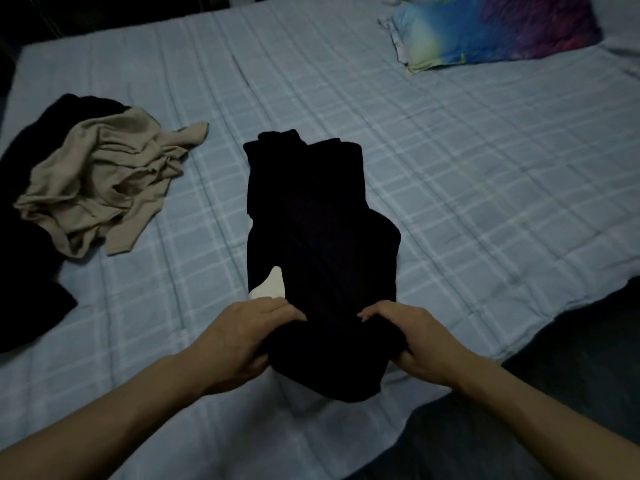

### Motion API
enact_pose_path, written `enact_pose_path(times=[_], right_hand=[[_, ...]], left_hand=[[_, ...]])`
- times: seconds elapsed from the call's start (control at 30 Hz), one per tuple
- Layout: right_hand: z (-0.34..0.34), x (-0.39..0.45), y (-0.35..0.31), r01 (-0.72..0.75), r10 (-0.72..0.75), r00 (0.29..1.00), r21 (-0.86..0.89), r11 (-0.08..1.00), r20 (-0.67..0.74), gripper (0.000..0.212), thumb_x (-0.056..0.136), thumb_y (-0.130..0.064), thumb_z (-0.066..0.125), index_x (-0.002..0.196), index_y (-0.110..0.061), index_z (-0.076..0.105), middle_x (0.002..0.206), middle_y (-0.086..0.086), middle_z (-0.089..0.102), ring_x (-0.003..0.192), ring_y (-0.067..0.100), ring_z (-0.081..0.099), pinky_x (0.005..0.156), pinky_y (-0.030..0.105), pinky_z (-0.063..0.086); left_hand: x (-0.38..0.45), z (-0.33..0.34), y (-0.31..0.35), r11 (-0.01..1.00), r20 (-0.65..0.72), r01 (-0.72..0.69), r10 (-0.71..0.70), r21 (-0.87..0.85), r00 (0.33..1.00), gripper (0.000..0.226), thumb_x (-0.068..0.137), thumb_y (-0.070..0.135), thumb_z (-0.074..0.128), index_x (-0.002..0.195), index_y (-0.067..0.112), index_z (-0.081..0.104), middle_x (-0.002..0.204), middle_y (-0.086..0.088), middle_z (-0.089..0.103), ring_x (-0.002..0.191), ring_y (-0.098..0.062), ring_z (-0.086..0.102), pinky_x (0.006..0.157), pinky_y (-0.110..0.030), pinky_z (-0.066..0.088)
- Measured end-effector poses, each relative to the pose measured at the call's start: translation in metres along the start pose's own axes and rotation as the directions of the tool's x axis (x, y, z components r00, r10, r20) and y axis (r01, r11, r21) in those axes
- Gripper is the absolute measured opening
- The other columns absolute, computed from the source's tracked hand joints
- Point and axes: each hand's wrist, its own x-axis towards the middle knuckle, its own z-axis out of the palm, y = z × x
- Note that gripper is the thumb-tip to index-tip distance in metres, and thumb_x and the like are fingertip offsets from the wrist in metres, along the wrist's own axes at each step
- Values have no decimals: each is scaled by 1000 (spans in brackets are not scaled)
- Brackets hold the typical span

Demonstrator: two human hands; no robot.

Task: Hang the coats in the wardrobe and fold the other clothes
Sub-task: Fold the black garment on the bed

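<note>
Black garment [311, 230] lying lengthwise on bed [450, 168], mid-frame, near end bunched. Left hand [239, 337] and right hand [412, 341] both gripping that near end, each grip clenched on fabric, thumbs tucked under. Beige garment [100, 181] lying crumpled at left over dark clothes [20, 237]. Colourful pillow [495, 29] sitting at far right.

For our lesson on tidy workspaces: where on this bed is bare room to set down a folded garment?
Bare sheet lies right of the black garment, below the pillow. A narrower strip separates it from the beige garment. The left edge is crowded with dark clothes.
</note>
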Motion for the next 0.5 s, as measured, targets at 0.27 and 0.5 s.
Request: enact_pose_path(times=[0.27, 0.5], right_hand=[[-45, 32, -28, -213, 208, 977, 225, 951, 47, 19, 76, -15, 58, 80, -33, 59, 70, -15, 62, 62, 0, 58, 57, 23, 45], [-77, 139, -7, -297, 426, 877, 443, 846, -224, 15, 86, -28, 75, 98, -20, 72, 89, -2, 74, 86, 14, 72, 78, 41, 60]], left_hand=[[25, -42, -4, 903, 58, 170, -161, -394, 985, 36, 91, 5, 52, 111, 34, 60, 101, 16, 67, 93, -6, 66, 76, -26, 53], [101, -74, -70, 735, -170, 268, -461, -623, 871, 20, 99, 32, 58, 114, 45, 63, 107, 26, 70, 102, 4, 66, 83, -18, 52]])
